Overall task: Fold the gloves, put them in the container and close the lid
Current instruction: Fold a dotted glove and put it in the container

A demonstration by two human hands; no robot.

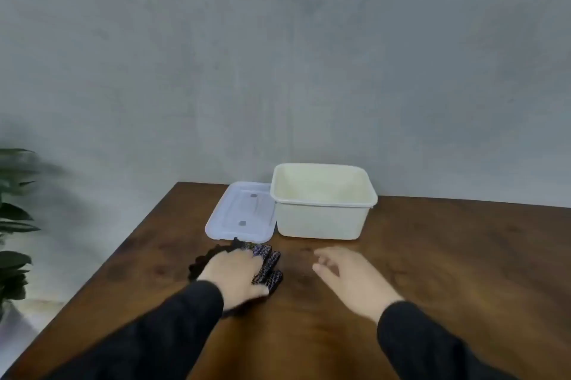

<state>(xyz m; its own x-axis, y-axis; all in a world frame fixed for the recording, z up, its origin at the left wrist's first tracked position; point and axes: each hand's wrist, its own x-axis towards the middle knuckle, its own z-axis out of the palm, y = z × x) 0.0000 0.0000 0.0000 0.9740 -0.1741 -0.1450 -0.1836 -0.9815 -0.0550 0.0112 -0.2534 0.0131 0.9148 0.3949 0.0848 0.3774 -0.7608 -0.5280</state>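
Dark gloves (269, 268) with dotted fingers lie on the brown table, in front of the lid. My left hand (235, 274) rests flat on top of them and hides most of them. My right hand (346, 274) hovers just right of the gloves, fingers loosely apart, holding nothing. A cream plastic container (321, 219) stands open at the back of the table; nothing shows inside it. Its translucent lid (239, 212) lies flat on the table, touching the container's left side.
The wooden table (448, 256) ends at a grey wall behind the container. The table's left edge runs diagonally, with a leafy plant (12, 225) beyond it on the far left.
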